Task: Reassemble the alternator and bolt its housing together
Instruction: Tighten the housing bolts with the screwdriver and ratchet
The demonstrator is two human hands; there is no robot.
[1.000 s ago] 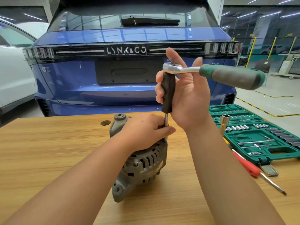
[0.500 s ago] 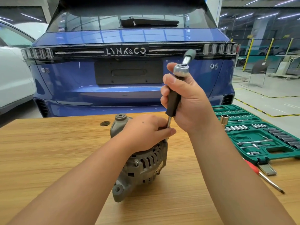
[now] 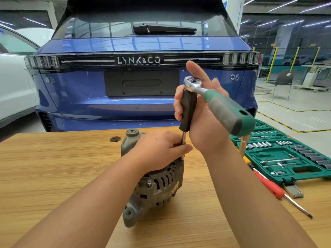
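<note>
- Centrally, the alternator stands on edge on the wooden table, with one grey mounting ear at the top and another at the bottom near the camera.
- The left hand lies over the alternator's upper side; its fingers are curled and its thumb and fingertips pinch the thin steel shaft just above the housing.
- That shaft runs up into a black driver handle, which stands nearly upright and leans slightly right at the top.
- The right hand wraps its fingers round the black handle from behind, palm toward the camera, with the thumb raised and straight.
- A ratchet sits on top of the black handle; its chrome head is at the top and its green and grey grip slants down to the right, across the right palm.
- I cannot tell whether the socket end is seated on a bolt, since the left hand hides it.
- To the right, an open green socket case lies on the table, with rows of sockets and bits in it.
- A red screwdriver lies just in front of the case, tip toward the camera.
- Behind the table stands a blue car, tail toward the camera, and a white car at far left.
</note>
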